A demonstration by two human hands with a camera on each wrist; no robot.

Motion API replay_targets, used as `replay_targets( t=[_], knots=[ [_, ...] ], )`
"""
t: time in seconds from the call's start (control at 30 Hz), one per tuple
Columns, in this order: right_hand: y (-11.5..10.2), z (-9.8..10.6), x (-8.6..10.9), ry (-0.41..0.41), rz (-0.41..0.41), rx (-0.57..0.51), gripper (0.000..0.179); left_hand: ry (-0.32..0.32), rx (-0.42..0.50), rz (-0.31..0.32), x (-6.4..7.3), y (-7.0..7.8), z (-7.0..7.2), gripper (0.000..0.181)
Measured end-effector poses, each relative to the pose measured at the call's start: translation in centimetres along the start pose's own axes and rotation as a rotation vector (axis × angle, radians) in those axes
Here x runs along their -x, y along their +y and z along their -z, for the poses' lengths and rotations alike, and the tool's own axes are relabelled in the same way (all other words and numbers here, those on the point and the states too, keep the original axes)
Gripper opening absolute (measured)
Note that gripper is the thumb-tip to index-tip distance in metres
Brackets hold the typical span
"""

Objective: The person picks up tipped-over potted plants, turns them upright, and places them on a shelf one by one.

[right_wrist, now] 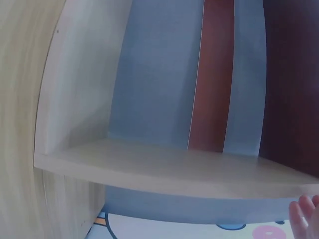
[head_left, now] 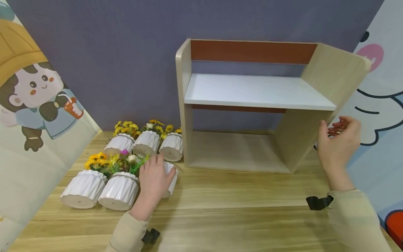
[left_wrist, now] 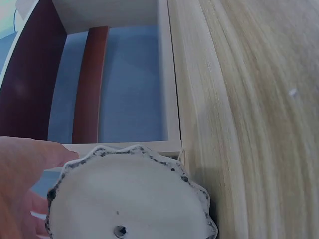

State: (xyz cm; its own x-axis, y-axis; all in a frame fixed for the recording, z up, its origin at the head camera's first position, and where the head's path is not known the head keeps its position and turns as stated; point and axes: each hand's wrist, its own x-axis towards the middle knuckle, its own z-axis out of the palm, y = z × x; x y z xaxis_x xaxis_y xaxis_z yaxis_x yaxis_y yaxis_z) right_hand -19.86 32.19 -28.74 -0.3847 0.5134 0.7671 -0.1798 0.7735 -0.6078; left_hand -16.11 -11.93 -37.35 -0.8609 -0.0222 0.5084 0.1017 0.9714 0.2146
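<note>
My left hand [head_left: 154, 178] grips a white fluted flowerpot [head_left: 170, 178] from above, its thumb on the right side. The left wrist view shows the pale scalloped base [left_wrist: 134, 199] of this pot, with a small hole, and the hand at its left. Flowers at its mouth are mostly hidden by the hand. Beside the right side panel [head_left: 333, 73] of a small wooden shelf, my right hand [head_left: 340, 143] is raised with fingers loosely bent and thumb apart, holding nothing. Only its fingertips [right_wrist: 301, 216] show in the right wrist view, close to the panel edge.
Several more white pots with flowers, such as this one [head_left: 85, 189], lie bases forward left of the shelf. The shelf has a white upper board [head_left: 252, 91] and a wooden bottom. Grey partition [head_left: 126, 52] behind; cartoon-printed walls at both sides.
</note>
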Motion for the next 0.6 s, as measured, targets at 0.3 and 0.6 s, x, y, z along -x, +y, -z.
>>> replay_targets(
  t=[0.3,0.6],
  knots=[
    [0.5,-0.6,-1.8,-0.076,-0.048,0.029,0.036,-0.157,0.020,0.160,-0.2,0.0,-0.4,0.071],
    [0.2,-0.9,-3.2,-0.214,-0.188,0.115,0.035,-0.381,0.063,0.256,-0.6,-0.1,-0.2,0.083]
  ],
)
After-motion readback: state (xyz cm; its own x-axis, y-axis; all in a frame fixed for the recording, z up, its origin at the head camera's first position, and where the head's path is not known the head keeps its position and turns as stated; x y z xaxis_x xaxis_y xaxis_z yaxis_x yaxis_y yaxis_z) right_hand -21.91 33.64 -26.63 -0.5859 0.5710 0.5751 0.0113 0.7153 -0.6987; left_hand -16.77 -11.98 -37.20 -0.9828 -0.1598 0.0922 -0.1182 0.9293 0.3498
